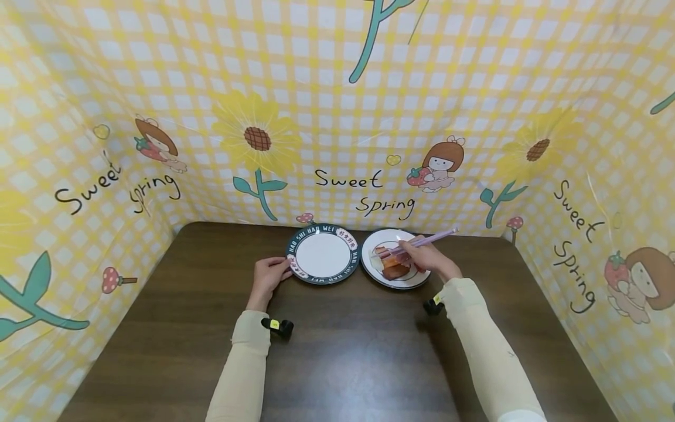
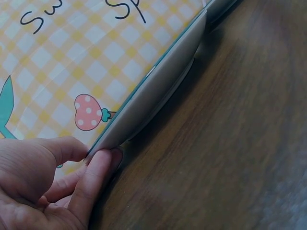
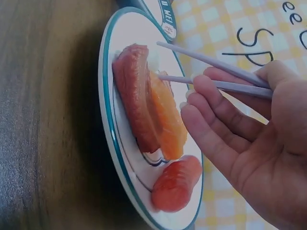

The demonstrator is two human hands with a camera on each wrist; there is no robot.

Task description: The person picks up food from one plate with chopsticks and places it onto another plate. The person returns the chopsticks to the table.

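My left hand pinches the left edge of a plate with a dark green lettered rim; in the left wrist view thumb and fingers grip that rim. My right hand holds a pair of pale purple chopsticks, tips spread apart. They hover over a white plate with a thin green edge line. On it lie a long reddish-brown food piece, an orange salmon-like slice beside it, and a rounded red piece. The lower chopstick's tip overlaps the orange slice in the right wrist view.
Both plates stand side by side at the far edge of a dark brown wooden table. A yellow-checked cloth with printed flowers and lettering rises behind and on both sides. Black bands with cameras sit on both wrists.
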